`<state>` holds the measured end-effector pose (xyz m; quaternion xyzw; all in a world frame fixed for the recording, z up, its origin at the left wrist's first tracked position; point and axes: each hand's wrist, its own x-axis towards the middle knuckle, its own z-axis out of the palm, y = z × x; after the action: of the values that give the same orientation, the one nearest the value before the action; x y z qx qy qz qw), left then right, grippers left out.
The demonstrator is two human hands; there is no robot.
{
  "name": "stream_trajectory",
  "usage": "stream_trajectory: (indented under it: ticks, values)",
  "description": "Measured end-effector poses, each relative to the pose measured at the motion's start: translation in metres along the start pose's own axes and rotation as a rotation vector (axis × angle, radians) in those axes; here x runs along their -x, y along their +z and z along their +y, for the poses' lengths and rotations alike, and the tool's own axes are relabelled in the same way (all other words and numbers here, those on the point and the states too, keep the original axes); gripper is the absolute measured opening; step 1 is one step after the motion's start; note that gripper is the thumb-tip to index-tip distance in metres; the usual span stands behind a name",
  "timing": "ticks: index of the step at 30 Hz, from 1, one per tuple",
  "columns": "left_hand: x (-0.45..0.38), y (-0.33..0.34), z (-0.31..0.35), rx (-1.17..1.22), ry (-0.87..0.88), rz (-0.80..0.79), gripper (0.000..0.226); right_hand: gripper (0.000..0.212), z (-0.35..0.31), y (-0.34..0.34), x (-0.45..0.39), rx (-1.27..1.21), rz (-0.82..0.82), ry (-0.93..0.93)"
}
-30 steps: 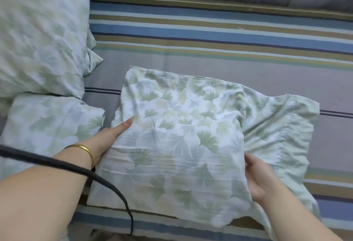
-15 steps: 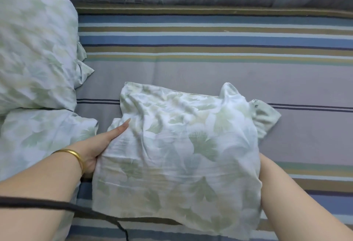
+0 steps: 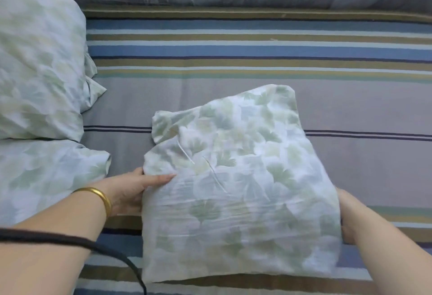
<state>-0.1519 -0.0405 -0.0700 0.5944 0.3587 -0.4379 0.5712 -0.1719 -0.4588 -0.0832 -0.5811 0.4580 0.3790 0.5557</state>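
Leaf-print pillow (image 3: 245, 189) between 2 hands
Left hand (image 3: 138, 188) pinches its edge; right hand (image 3: 348, 215), grip hidden; the loose cover may slip and bunch.

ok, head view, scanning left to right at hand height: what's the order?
Order: lower stacked pillow → gold bangle → left hand gripping the edge → leaf-print pillow → right hand holding its other side → striped sheet.

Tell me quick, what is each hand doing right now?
Left hand: pinches the pillow at its left edge.
Right hand: at the pillow's right edge, fingers hidden; grip cannot be told.
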Motion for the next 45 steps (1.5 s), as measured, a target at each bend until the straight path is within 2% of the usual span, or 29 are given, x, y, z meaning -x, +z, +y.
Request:
stream_trajectory:
  ticks: [2,4,5,8,11,13,16,17,18,20,21,23,25,27,31,34,37,39,40,42,45]
  values:
    - [-0.012,0.002,0.004,0.013,0.097,0.126,0.082,0.069,-0.009,-0.007,-0.003,-0.050,0.170,0.000]
    - [-0.023,0.004,0.015,0.101,0.136,0.167,0.074,0.070,-0.023,-0.011,-0.004,-0.042,0.301,-0.088]
    - [-0.028,0.006,0.022,0.147,0.146,0.163,0.068,0.067,-0.035,-0.008,-0.005,-0.034,0.307,-0.123]
    - [-0.043,0.013,0.038,0.215,0.202,0.215,0.062,0.063,-0.076,0.013,0.000,0.015,0.136,-0.234]
    - [-0.054,0.018,0.051,0.233,0.423,0.499,0.041,0.063,-0.104,0.034,-0.004,0.047,0.095,-0.344]
    - [-0.052,0.016,0.062,0.319,0.542,0.672,0.045,0.052,-0.108,0.043,-0.008,-0.038,0.200,-0.400]
    - [-0.051,0.011,0.073,0.468,0.634,0.854,0.066,0.042,-0.105,0.043,-0.010,-0.097,0.411,-0.400]
    - [-0.051,0.012,0.074,0.417,0.618,0.898,0.070,0.040,-0.104,0.043,-0.011,-0.009,0.525,-0.421]
    - [-0.049,0.014,0.075,0.270,0.563,0.962,0.070,0.037,-0.106,0.046,-0.010,0.128,0.619,-0.484]
    - [-0.046,0.027,0.073,-0.174,0.512,1.063,0.058,0.032,-0.106,0.058,-0.003,0.415,0.665,-0.718]
    - [-0.046,0.035,0.073,-0.356,0.581,1.018,0.048,0.028,-0.108,0.068,0.001,0.564,0.617,-0.838]
    - [-0.047,0.056,0.071,-0.616,0.730,0.699,0.034,0.025,-0.112,0.089,0.008,0.904,0.435,-0.929]
    - [-0.050,0.073,0.064,-0.862,0.693,0.367,0.040,0.029,-0.117,0.104,0.006,1.205,0.275,-0.828]
    - [-0.055,0.081,0.058,-1.044,0.597,0.223,0.046,0.040,-0.123,0.108,0.002,1.348,0.187,-0.697]
    - [-0.045,0.084,0.064,-1.055,0.419,0.071,0.035,0.065,-0.128,0.102,-0.001,1.494,0.091,-0.536]
    - [-0.031,0.087,0.075,-1.099,0.301,-0.035,0.038,0.074,-0.132,0.098,0.005,1.659,-0.030,-0.406]
    - [-0.018,0.094,0.080,-0.997,0.116,-0.132,0.043,0.083,-0.130,0.093,0.013,1.743,-0.110,-0.253]
    - [-0.018,0.099,0.079,-1.027,0.040,-0.104,0.048,0.088,-0.127,0.088,0.016,1.751,-0.112,-0.195]
    - [-0.021,0.099,0.078,-1.044,0.012,-0.060,0.054,0.082,-0.126,0.085,0.017,1.752,-0.110,-0.183]
    - [-0.025,0.098,0.074,-1.167,-0.046,-0.022,0.057,0.064,-0.123,0.078,0.021,1.769,-0.083,-0.178]
    - [-0.023,0.102,0.070,-1.518,-0.079,-0.059,0.048,0.073,-0.109,0.065,0.012,1.852,0.065,-0.229]
